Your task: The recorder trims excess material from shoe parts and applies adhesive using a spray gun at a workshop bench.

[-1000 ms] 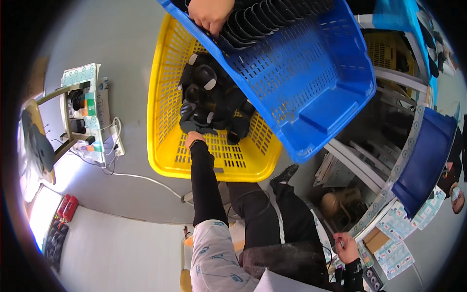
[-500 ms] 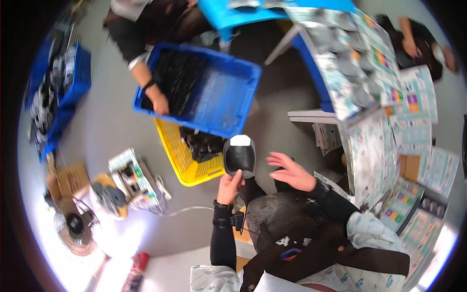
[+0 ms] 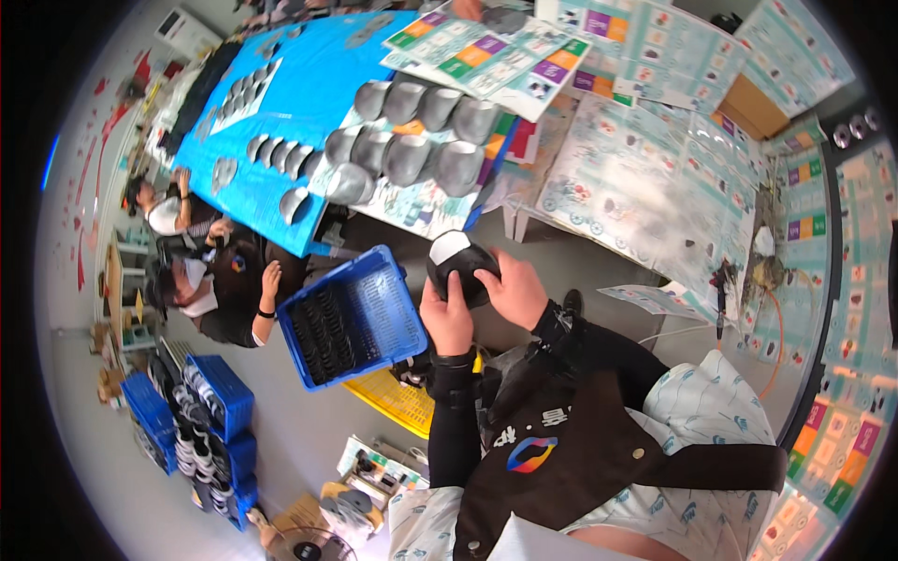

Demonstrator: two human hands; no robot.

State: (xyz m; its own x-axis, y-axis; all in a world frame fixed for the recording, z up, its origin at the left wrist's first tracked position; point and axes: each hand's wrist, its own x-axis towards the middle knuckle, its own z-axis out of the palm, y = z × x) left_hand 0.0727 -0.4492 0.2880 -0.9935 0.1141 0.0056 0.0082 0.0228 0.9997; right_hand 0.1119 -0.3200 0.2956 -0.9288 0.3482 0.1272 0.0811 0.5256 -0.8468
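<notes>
In front of my body, a black cupped piece [image 3: 470,265] with a white patch on its upper end is held between both hands. My left hand [image 3: 447,316] grips its lower left side, the thumb lying on the black face. From the right, my right hand [image 3: 516,292] closes on its other edge, thumb also on the face. The fingers behind the piece are hidden. To the left of my left hand, a blue crate [image 3: 385,323] contains rows of black pieces. Beneath it, a yellow basket [image 3: 409,405] partly shows, with dark pieces inside.
Ahead stands a blue-covered table [image 3: 271,103] bearing several grey cupped pieces [image 3: 409,159]. A bench covered in printed sheets [image 3: 645,178] is at the right. A seated person [image 3: 245,271] is beyond the crate. Blue crates [image 3: 220,397] are stacked at far left.
My view has swung to the right and up toward the table. My right hand, open and apart before, now grips the black piece along with my left. The other person's hand has left the crate.
</notes>
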